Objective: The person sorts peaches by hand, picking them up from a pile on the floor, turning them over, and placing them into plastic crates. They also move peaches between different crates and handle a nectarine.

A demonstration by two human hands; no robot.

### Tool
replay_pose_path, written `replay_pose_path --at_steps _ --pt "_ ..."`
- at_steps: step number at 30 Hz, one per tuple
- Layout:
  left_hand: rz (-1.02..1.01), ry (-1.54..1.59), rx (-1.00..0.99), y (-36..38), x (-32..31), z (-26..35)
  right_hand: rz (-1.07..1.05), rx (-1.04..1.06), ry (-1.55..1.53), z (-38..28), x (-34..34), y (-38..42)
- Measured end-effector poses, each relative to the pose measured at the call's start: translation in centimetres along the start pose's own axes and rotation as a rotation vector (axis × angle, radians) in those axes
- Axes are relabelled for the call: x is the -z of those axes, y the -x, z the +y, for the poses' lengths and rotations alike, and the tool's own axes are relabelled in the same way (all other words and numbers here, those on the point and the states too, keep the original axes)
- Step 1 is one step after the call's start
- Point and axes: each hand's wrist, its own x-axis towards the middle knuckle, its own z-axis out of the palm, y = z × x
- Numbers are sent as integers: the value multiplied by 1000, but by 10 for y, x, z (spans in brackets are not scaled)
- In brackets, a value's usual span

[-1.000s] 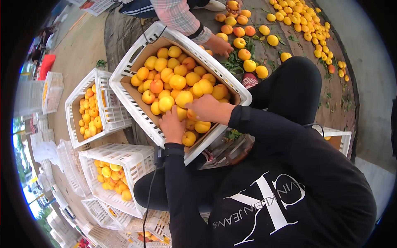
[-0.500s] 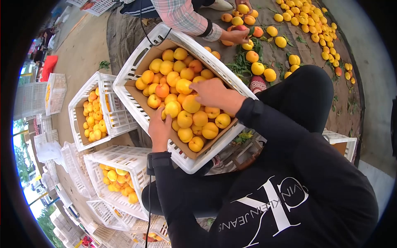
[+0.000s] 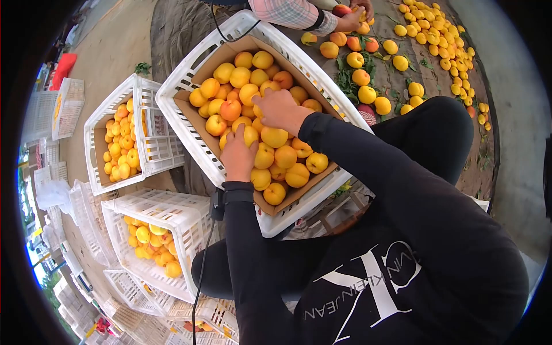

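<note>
A white plastic crate (image 3: 352, 115) lined with brown cardboard (image 3: 202, 73) sits tilted before me, filled with yellow peaches (image 3: 286, 156), some blushed orange. Inside it, my left hand (image 3: 238, 158) curls its thumb and fingers around a peach (image 3: 250, 135) near the left side. My right hand (image 3: 280, 110) reaches in from the right, fingers bent down over a peach just beyond the crate's middle. The undersides of its fingers are hidden, and both held peaches still lie among the others.
More crates of peaches stand to the left, one nearer (image 3: 167, 201) and one farther (image 3: 115, 95). Loose peaches (image 3: 440, 43) and green leaves (image 3: 348, 77) lie on a dark ground cloth. Across from me, another person's hands (image 3: 352, 20) handle fruit. A black cable (image 3: 202, 270) hangs by my left arm.
My left hand has moved inward from the crate's left edge onto a peach. My right hand has shifted slightly farther up the crate. The view has shifted; the other person's hands have moved.
</note>
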Motion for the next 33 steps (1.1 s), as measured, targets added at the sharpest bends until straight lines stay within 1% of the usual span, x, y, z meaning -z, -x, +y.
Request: replay_pose_path --at_steps 3,6,9,10,12,13,15,16,18,19,20,22,23,24,27,30,33 --pt "-4 -77 -34 -4 1 3 21 -36 21 -2 -4 2" --pt "11 -151 -131 -10 -7 0 44 -68 -92 -3 -12 -2" --pt "78 -376 -300 -6 -9 2 -107 -75 -163 7 -8 -7" --pt "111 -428 -351 -7 -12 -2 -108 -84 -216 13 -7 -5" --pt "63 -528 -432 -9 -6 -6 -107 -105 -315 27 2 1" --pt "40 -577 -474 -11 -3 -8 -82 -69 -314 37 9 4" --pt "-45 -439 -417 -11 3 -15 -32 -3 -313 48 50 23" --pt "-91 -369 -387 -7 5 -17 -103 18 -373 54 78 36" --pt "57 -170 -351 8 19 -14 -109 68 -309 57 133 71" --pt "128 -72 -331 17 27 -11 -55 114 -341 61 151 90" --pt "159 -52 -286 26 33 -6 49 206 -247 74 159 103" --pt "36 -41 -275 43 43 6 108 149 -321 71 195 155" --pt "-23 -34 -269 52 45 11 113 99 -272 71 213 177" --pt "79 21 -392 61 35 16 118 50 -221 73 225 197" --pt "37 10 -651 72 0 32 280 -12 -348 90 232 244" --pt "78 -266 -675 70 -35 46 440 50 -427 105 224 279" --pt "142 -636 -724 62 -50 54 530 -39 -480 114 198 304"
